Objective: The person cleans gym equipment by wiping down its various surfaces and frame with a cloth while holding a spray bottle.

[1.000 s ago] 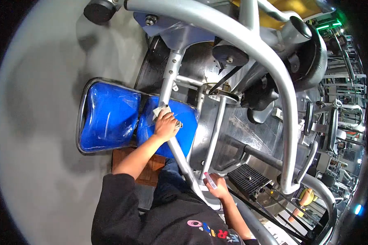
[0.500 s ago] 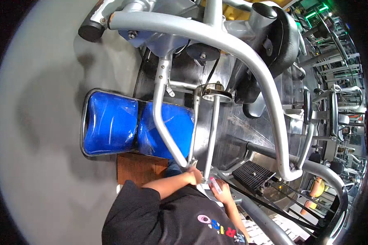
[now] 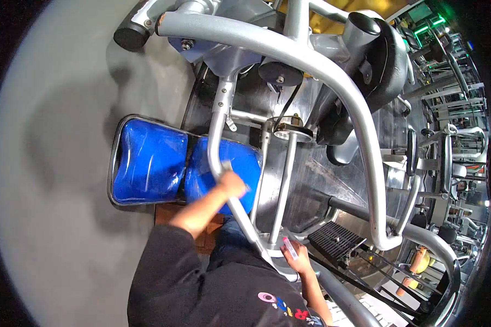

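My left hand (image 3: 233, 185), blurred by motion, is closed on a small pale cloth (image 3: 226, 165) against the bent silver tube (image 3: 214, 139) of a gym machine. Behind the hand lies the seat pad of a blue chair (image 3: 150, 161). Lower and to the right, the fingers of my right hand (image 3: 297, 262) wrap round a slim clear container (image 3: 291, 248) with a pinkish-red end. It is held beside the lower frame of the machine, near the foot of an upright tube.
A thick curved silver bar (image 3: 333, 71) arches across the top and down the right. Black pads (image 3: 384, 60) hang behind it. A black ribbed plate (image 3: 337, 240) lies right of my right hand. More gym equipment stands at the far right.
My left hand slid down the silver tube to its lower end, then came back up to the bend. My right hand keeps the container in about the same place. The view shifted slightly.
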Tool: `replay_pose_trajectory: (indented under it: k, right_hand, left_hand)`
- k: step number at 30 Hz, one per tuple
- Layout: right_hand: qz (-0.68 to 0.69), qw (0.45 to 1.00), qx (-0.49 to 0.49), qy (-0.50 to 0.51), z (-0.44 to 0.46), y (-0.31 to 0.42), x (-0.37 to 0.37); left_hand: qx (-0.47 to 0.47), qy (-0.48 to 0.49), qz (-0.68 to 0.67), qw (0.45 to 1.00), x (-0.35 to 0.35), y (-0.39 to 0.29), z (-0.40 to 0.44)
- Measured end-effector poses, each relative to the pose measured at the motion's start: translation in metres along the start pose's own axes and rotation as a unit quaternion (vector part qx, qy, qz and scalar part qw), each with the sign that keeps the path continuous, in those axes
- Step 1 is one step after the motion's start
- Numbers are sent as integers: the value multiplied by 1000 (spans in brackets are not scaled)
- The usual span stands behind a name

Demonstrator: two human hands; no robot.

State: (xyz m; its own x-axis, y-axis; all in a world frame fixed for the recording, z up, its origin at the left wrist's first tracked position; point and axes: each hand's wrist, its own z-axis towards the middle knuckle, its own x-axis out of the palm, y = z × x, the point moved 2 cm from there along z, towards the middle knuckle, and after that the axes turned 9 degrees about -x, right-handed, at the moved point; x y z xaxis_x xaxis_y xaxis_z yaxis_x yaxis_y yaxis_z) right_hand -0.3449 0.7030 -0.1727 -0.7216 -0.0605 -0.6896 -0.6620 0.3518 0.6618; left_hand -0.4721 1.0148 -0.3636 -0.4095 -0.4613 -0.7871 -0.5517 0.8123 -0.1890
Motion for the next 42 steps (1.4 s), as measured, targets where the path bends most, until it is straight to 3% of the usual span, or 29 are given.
replay_pose_trajectory:
  k: [2,4,5,8,10,11,12,13,14,15,16,18,20,22,24,26,28,29,30,32,34,36,38,40,42]
  right_hand:
    - [22,999,-23,4,11,4,2]
    - [51,997,-46,38,32,13,0]
    - [49,997,-50,33,40,15,2]
    - [34,997,-48,50,57,16,1]
    - [25,996,-48,69,66,21,4]
    - [24,996,-59,66,72,23,2]
    - [25,995,-71,64,78,26,0]
    - [35,995,-64,75,84,35,-6]
    - [35,994,-66,76,88,35,-7]
    - [48,995,-50,78,93,34,-7]
    - [61,995,-32,78,97,33,-8]
    - [89,996,-15,28,113,47,-10]
    - [56,996,-67,-26,138,54,-12]
    - [74,985,-115,-103,175,74,-16]
    - [54,979,-135,-144,214,87,-16]
    - [121,983,-51,-132,249,102,-19]
    - [117,978,-74,-155,279,114,-19]
    - [79,986,-61,-130,292,128,-26]
    - [41,992,-48,-106,304,136,-29]
    - [37,991,-69,-105,320,138,-27]
    - [87,987,-16,-135,329,134,-25]
    - [87,987,-31,-131,333,128,-25]
    - [92,986,-43,-129,335,126,-23]
    - [114,983,-23,-140,339,124,-22]
    - [124,982,-28,-143,342,117,-19]
  left_hand:
    - [105,31,1,994,38,-90,-34]
    - [140,37,-13,989,67,-175,-76]
    - [225,32,-49,973,119,-208,-77]
    - [279,-41,-168,945,108,-201,-102]
    - [237,54,-320,916,70,-155,-103]
    - [169,122,-429,879,78,-133,-89]
    - [97,186,-529,822,89,-109,-75]
    - [-13,196,-702,684,56,-75,-81]
    - [-121,194,-833,505,22,-37,-90]
    - [-119,142,-891,415,25,0,-77]
    - [-55,126,-928,345,27,39,-68]
    - [-78,-40,-948,306,-9,97,-68]
    - [-28,-200,-911,360,-63,130,-68]
    - [-122,-312,-891,308,-77,153,-46]
    - [-135,-378,-868,294,-79,175,-10]
    - [-185,-388,-862,267,-81,192,36]
    - [-219,-379,-822,363,-125,181,43]
    - [-223,-350,-837,356,-107,194,87]
    - [-267,-276,-829,407,-133,187,85]
    - [-250,-347,-716,552,-148,193,113]
    - [-231,-326,-717,571,-153,202,130]
    - [-211,-302,-715,595,-149,203,143]
    - [-168,-499,-570,631,-143,195,143]
    - [-148,-516,-533,653,-143,181,127]
    - [-188,-521,-287,782,-150,160,106]
